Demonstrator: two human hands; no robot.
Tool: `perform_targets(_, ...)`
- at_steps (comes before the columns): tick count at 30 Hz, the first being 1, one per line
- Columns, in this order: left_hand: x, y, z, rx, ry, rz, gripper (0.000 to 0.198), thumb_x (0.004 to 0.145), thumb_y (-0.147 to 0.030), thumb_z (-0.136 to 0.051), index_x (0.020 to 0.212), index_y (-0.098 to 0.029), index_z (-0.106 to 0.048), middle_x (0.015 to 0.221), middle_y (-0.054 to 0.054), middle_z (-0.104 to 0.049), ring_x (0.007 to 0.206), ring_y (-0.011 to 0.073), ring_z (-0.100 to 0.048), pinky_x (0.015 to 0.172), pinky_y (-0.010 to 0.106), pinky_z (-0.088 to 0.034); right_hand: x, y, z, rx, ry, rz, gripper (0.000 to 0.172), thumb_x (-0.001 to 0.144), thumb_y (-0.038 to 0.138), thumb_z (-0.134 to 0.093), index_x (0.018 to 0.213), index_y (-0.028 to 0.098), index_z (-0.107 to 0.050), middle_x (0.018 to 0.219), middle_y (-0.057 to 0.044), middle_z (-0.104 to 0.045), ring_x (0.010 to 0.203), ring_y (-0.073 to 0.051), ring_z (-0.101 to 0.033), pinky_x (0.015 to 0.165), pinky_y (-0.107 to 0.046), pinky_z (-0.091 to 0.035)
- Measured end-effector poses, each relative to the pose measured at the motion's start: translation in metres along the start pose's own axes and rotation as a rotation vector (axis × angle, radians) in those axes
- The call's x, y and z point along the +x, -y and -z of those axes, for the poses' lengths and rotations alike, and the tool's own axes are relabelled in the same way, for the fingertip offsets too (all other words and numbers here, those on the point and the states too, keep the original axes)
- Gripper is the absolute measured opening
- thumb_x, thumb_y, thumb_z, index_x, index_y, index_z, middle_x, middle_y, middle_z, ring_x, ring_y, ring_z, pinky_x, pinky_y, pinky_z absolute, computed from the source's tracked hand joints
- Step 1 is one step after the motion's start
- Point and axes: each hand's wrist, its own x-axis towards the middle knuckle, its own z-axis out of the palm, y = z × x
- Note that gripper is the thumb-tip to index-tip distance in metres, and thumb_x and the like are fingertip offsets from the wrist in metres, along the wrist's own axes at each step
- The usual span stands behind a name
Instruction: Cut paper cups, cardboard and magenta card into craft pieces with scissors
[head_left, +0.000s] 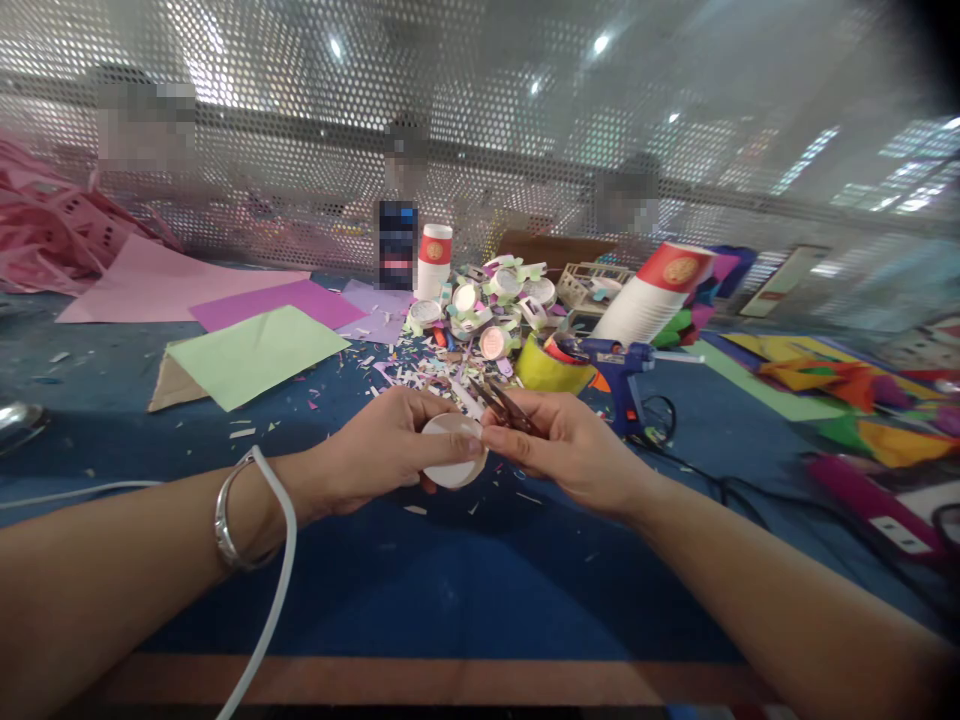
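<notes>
My left hand (382,445) grips a white round piece (450,468), which looks like the cut-off base of a paper cup, with the thumb lying across its face. My right hand (570,445) is closed around a pair of dark-bladed scissors (514,408). Its thumb and finger also meet the right edge of the white piece. The scissors' handles are hidden in the palm, and the blades point up and left, away from the piece. Just beyond both hands is a heap of cut paper-cup pieces (506,290) with pale green strips.
Behind the right hand are a yellow-green bowl (551,368), a blue glue gun (626,370) and stacked paper cups (652,295). Coloured paper sheets (255,350) lie left. A power strip (892,510) and black cable are right. Paper scraps litter the blue tabletop. A perforated metal screen (300,130) stands behind.
</notes>
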Motion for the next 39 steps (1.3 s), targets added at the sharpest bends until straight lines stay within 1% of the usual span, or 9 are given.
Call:
perform_targets(6, 0.0, -0.0003, 0.0021, -0.015, 0.057, -0.035, 0.027, 0.08, -0.038, -0.075, 0.073, -0.013, -0.068, 0.064, -0.002, -0.061, 0.053, 0.0066, -0.049, 0.045, 0.015, -0.038, 0.0, -0.0043, 0.0031, 0.076, 0.057, -0.029, 0.036, 0.087, 0.05, -0.07, 0.085, 0.016, -0.057, 0.058, 0.009, -0.035, 0.048, -0.006, -0.026, 0.043, -0.022, -0.017)
perform_targets(12, -0.0017, -0.0003, 0.0017, 0.066, -0.019, -0.05, 0.021, 0.076, -0.033, -0.076, 0.074, -0.015, -0.067, 0.063, -0.004, -0.058, 0.054, 0.0085, -0.051, 0.044, 0.016, -0.042, 0.0009, 0.0004, 0.0008, -0.147, -0.064, 0.071, 0.03, 0.087, 0.043, -0.071, 0.084, 0.015, -0.063, 0.073, 0.002, -0.053, 0.061, -0.009, -0.042, 0.054, -0.023, -0.033)
perform_targets(14, -0.0016, 0.0008, 0.0007, 0.083, -0.039, -0.028, 0.019, 0.076, -0.033, -0.075, 0.075, -0.015, -0.067, 0.064, -0.003, -0.058, 0.055, 0.0091, -0.053, 0.044, 0.017, -0.044, 0.0009, 0.0007, 0.0007, -0.176, -0.079, 0.074, 0.028, 0.086, 0.041, -0.073, 0.087, 0.015, -0.064, 0.074, 0.001, -0.055, 0.062, -0.01, -0.043, 0.055, -0.024, -0.034)
perform_targets(18, 0.0, 0.0022, -0.0002, 0.119, -0.052, -0.012, 0.02, 0.078, -0.033, -0.071, 0.073, -0.014, -0.067, 0.063, -0.002, -0.059, 0.052, 0.0089, -0.052, 0.043, 0.017, -0.041, 0.0002, 0.0, 0.0009, -0.237, -0.093, 0.06, 0.027, 0.084, 0.041, -0.074, 0.082, 0.015, -0.066, 0.067, 0.003, -0.051, 0.059, -0.01, -0.039, 0.053, -0.024, -0.03)
perform_targets(23, -0.0002, 0.001, 0.0014, 0.139, -0.036, -0.044, 0.024, 0.078, -0.034, -0.072, 0.069, -0.013, -0.066, 0.058, -0.003, -0.055, 0.05, 0.0075, -0.047, 0.045, 0.018, -0.035, 0.0008, -0.001, -0.0007, -0.122, -0.063, 0.064, 0.028, 0.086, 0.042, -0.072, 0.082, 0.015, -0.065, 0.074, 0.001, -0.055, 0.065, -0.011, -0.046, 0.057, -0.024, -0.036)
perform_targets(25, -0.0008, 0.0009, 0.0024, 0.15, -0.022, -0.054, 0.026, 0.078, -0.037, -0.073, 0.071, -0.012, -0.067, 0.059, -0.003, -0.056, 0.052, 0.008, -0.047, 0.047, 0.018, -0.035, 0.001, -0.0017, -0.0011, -0.073, -0.044, 0.068, 0.029, 0.085, 0.043, -0.073, 0.081, 0.015, -0.064, 0.072, 0.002, -0.053, 0.062, -0.009, -0.043, 0.054, -0.023, -0.033)
perform_targets(29, -0.0006, 0.0016, 0.0042, 0.149, 0.013, -0.073, 0.027, 0.08, -0.038, -0.073, 0.074, -0.012, -0.068, 0.062, -0.002, -0.058, 0.055, 0.0083, -0.049, 0.049, 0.018, -0.035, 0.0008, -0.0036, -0.0005, 0.039, 0.011, -0.01, 0.031, 0.084, 0.044, -0.075, 0.085, 0.016, -0.062, 0.06, 0.007, -0.042, 0.049, -0.006, -0.028, 0.044, -0.022, -0.02)
perform_targets(32, 0.0, 0.0012, 0.0054, 0.137, 0.031, -0.079, 0.025, 0.079, -0.036, -0.075, 0.073, -0.012, -0.068, 0.061, -0.002, -0.058, 0.055, 0.0074, -0.048, 0.049, 0.018, -0.036, 0.0011, -0.0048, 0.0002, 0.089, 0.04, -0.037, 0.03, 0.086, 0.043, -0.073, 0.088, 0.016, -0.06, 0.058, 0.009, -0.038, 0.046, -0.005, -0.025, 0.043, -0.021, -0.016)
perform_targets(39, -0.0015, -0.0004, 0.0032, 0.078, 0.056, 0.003, 0.025, 0.08, -0.037, -0.072, 0.073, -0.014, -0.067, 0.061, -0.002, -0.06, 0.052, 0.0103, -0.054, 0.044, 0.02, -0.047, 0.0012, -0.0028, 0.0, -0.087, -0.045, 0.057, 0.023, 0.087, 0.037, -0.072, 0.084, 0.016, -0.064, 0.074, 0.002, -0.053, 0.064, -0.01, -0.044, 0.058, -0.024, -0.035)
